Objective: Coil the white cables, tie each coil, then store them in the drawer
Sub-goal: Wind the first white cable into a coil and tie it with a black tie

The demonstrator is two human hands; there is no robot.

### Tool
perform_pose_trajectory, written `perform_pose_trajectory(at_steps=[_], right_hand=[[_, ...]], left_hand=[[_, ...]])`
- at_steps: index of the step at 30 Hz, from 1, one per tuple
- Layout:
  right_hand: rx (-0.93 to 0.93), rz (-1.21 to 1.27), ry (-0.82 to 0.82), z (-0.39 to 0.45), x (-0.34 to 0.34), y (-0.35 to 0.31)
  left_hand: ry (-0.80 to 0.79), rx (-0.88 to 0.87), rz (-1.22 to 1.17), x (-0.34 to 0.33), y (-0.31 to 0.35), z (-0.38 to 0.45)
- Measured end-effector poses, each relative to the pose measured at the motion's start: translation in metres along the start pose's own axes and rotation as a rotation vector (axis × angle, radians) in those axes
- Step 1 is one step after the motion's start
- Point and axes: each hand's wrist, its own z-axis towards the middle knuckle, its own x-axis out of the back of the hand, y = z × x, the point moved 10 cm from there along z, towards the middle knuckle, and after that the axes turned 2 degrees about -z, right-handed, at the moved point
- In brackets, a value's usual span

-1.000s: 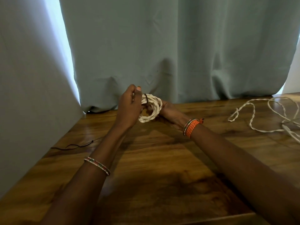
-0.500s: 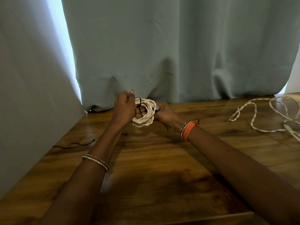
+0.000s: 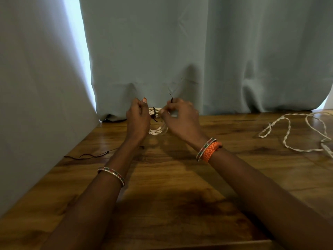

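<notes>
A small coil of white twisted cable (image 3: 158, 131) hangs between my two hands, just above the wooden table (image 3: 171, 177) near the curtain. A thin dark tie string (image 3: 154, 117) loops around the coil's top. My left hand (image 3: 137, 120) grips the coil's left side, fingers curled. My right hand (image 3: 182, 118) pinches the other end of the dark string, whose tip sticks up above the fingers. Most of the coil is hidden behind both hands. A second white cable (image 3: 292, 134) lies loose and uncoiled on the table at the right.
Another dark string (image 3: 93, 155) lies on the table at the left, close to the wall. A grey-blue curtain (image 3: 180, 51) hangs along the table's back edge. The table's front edge runs along the bottom of the view.
My right hand has come out from behind the coil and now pinches the string end up in front. The coil has dropped lower and both hands have drawn closer together.
</notes>
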Motion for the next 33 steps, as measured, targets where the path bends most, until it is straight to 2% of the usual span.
perform_pose_trajectory(at_steps=[2,6,9,12,14,17,20,24,29,33], right_hand=[[-0.038,-0.153,-0.061,-0.003,-0.013,-0.001],[0.025,-0.429,0.033,-0.009,-0.015,-0.018],[0.014,-0.499,0.053,-0.01,-0.019,-0.019],[-0.057,-0.43,0.061,-0.008,-0.019,-0.008],[-0.137,-0.282,0.047,-0.004,-0.024,0.005],[-0.25,0.056,-0.107,-0.002,-0.05,0.022],[-0.336,0.283,-0.255,-0.006,-0.066,0.029],[-0.444,0.482,-0.218,-0.008,-0.066,0.04],[-0.501,0.31,-0.114,-0.01,-0.059,0.049],[-0.46,0.113,-0.018,-0.014,-0.037,0.047]], left_hand=[[0.021,-0.025,0.032,0.001,0.002,-0.001],[0.064,-0.095,0.063,0.003,0.011,-0.003],[0.09,-0.156,0.084,0.005,0.019,-0.005],[0.087,-0.19,0.113,0.002,0.024,-0.011],[0.094,-0.191,0.109,0.001,0.026,-0.012],[0.099,-0.165,0.069,0.003,0.024,-0.009],[0.009,-0.164,0.063,-0.003,0.02,-0.011],[-0.027,-0.196,0.07,-0.006,0.024,-0.012],[-0.028,-0.176,0.083,-0.011,0.017,-0.009],[-0.034,-0.185,0.167,-0.011,0.011,-0.009]])
